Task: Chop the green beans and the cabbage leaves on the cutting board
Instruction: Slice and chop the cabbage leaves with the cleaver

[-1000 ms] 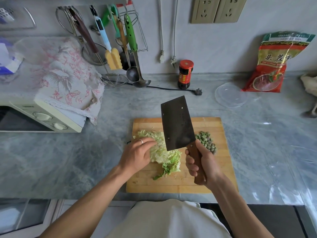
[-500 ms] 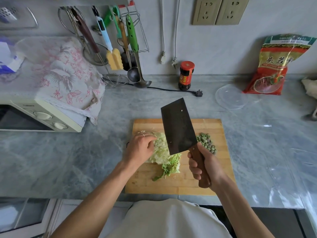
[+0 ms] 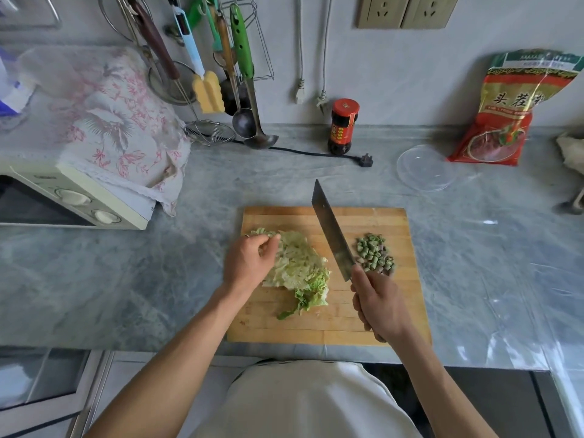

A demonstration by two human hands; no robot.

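A wooden cutting board [image 3: 373, 324] lies on the grey counter. A pile of pale green cabbage leaves [image 3: 298, 267] covers its left half. A small heap of chopped green beans [image 3: 374, 252] sits on the right half. My left hand [image 3: 249, 263] rests on the cabbage's left edge, fingers curled and pinching leaves at the far end. My right hand [image 3: 379, 306] grips the wooden handle of a cleaver [image 3: 331, 230]. The blade stands nearly edge-on between the cabbage and the beans, tip pointing away from me.
A microwave [image 3: 72, 200] under a floral cloth stands at the left. Utensils [image 3: 240, 74] hang on the back wall, with a sauce jar [image 3: 343, 126] and a loose plug [image 3: 365, 160] below. A clear plastic lid [image 3: 426, 167] and a red food bag [image 3: 512, 109] sit back right.
The cleaver has turned from showing its flat side to nearly edge-on and shifted right, off the cabbage. My left hand slid to the far-left edge of the pile.
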